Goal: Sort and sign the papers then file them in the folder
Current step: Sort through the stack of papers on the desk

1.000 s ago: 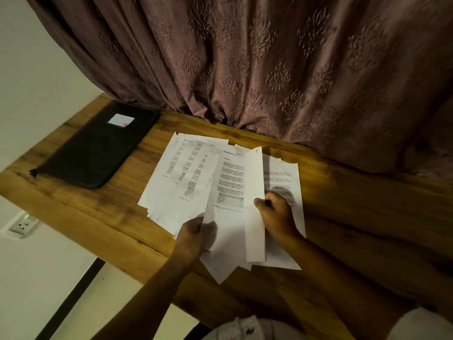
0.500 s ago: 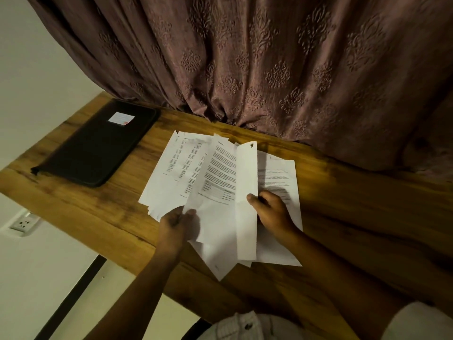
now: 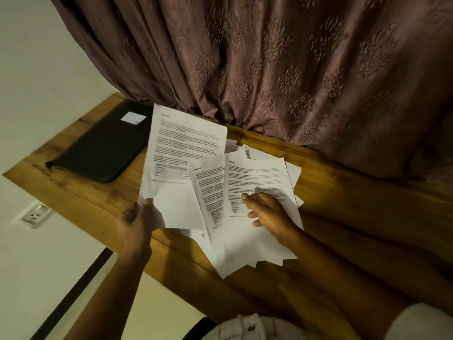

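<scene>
A loose pile of printed white papers (image 3: 259, 244) lies on the wooden desk (image 3: 355, 217). My left hand (image 3: 137, 227) pinches the lower left corner of one printed sheet (image 3: 181, 153) and holds it lifted and tilted above the pile, its top edge partly covering the folder's right side. My right hand (image 3: 267, 214) rests on the top sheet of the pile with its fingers fairly straight. The black zipped folder (image 3: 103, 150) with a small white and pink label lies shut at the desk's far left.
A dark patterned curtain (image 3: 282, 69) hangs along the back edge of the desk. A wall socket (image 3: 35, 214) sits below the desk's left end. The desk's right half shows bare wood.
My left hand has pulled one sheet out of the pile and lifted it up to the left. The upright folded sheet has dropped flat. My right hand now lies on the pile.
</scene>
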